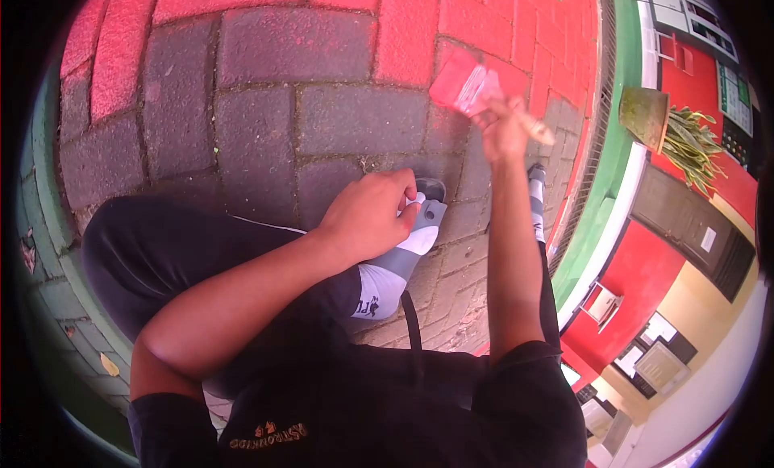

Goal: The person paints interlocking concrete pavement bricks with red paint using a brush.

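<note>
My right hand (506, 133) is closed round the wooden handle (534, 127) of a wide paint brush. The brush head (461, 79), covered in red, is over or against the paving at the border between red and grey blocks; whether it touches is unclear from the blur. My left hand (375, 212) rests by my shoe and grey-and-white sock (411, 246), its fingers curled inward, and nothing can be made out in them. Red-painted pavers (407, 37) lie along the top, and grey unpainted pavers (363, 117) lie below them.
On the right stand a potted plant (645, 117), a green kerb (610, 145) beside a drain grate (591, 166), and a red and cream wall (627, 295) with a dark door (681, 218). Green edging (48, 178) runs along the left.
</note>
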`<action>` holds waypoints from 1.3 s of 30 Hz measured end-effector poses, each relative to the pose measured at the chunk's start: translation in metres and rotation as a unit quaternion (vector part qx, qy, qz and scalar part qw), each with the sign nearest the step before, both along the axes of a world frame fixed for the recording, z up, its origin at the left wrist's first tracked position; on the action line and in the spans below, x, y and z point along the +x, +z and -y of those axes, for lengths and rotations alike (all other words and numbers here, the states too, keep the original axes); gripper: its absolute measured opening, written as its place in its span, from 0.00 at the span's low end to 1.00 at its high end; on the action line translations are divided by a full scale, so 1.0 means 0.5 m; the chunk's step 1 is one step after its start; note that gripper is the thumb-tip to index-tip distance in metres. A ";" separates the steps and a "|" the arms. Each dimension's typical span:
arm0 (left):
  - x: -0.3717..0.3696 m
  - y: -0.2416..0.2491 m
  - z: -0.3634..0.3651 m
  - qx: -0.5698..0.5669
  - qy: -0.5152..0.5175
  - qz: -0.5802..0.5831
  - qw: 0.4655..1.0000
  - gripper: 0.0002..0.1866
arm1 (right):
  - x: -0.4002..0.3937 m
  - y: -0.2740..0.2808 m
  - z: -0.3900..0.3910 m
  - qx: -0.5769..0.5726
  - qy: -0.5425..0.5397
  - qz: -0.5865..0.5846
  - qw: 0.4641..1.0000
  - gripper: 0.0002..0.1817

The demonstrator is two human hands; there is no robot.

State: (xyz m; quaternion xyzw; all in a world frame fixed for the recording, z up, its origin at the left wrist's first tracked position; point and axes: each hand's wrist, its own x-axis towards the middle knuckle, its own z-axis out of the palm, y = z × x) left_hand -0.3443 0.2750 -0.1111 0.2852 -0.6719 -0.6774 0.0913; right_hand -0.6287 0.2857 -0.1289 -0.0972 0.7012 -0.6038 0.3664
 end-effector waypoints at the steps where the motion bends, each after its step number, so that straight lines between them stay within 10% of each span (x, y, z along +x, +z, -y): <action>1: -0.001 0.007 0.002 0.008 0.013 -0.002 1.000 0.08 | 0.004 0.007 -0.036 0.000 -0.004 -0.007 1.000 0.20; 7: -0.005 0.016 0.001 0.036 0.019 -0.030 0.999 0.07 | -0.001 0.035 -0.159 0.138 -0.080 -0.064 0.985 0.18; 9: -0.002 0.018 -0.009 0.051 0.006 -0.016 0.999 0.07 | 0.005 0.053 -0.106 0.035 -0.012 -0.282 0.959 0.14; 11: -0.003 0.015 -0.011 0.024 0.019 -0.037 0.999 0.06 | 0.026 0.076 -0.018 0.054 0.123 -0.560 0.817 0.11; 16: -0.001 0.028 -0.001 0.026 0.031 -0.044 0.998 0.06 | -0.024 -0.028 -0.013 0.049 0.371 -0.451 0.811 0.11; 18: -0.004 0.032 0.005 0.027 0.037 -0.025 0.999 0.06 | 0.050 -0.015 -0.057 -0.083 0.284 -0.202 0.934 0.13; 23: -0.008 0.020 -0.001 0.039 0.044 -0.062 0.996 0.06 | 0.070 0.121 -0.080 0.224 0.402 -0.413 0.786 0.16; 25: -0.002 0.027 0.010 0.050 0.027 -0.043 0.997 0.06 | 0.020 0.084 -0.045 0.001 0.176 -0.192 0.965 0.14; 35: -0.011 0.018 0.010 0.043 0.049 -0.056 0.996 0.07 | -0.015 0.005 -0.174 0.056 -0.081 0.000 0.995 0.19; 39: -0.006 0.013 0.012 0.069 0.034 -0.048 0.996 0.07 | -0.028 0.056 -0.119 0.088 -0.019 -0.222 0.971 0.16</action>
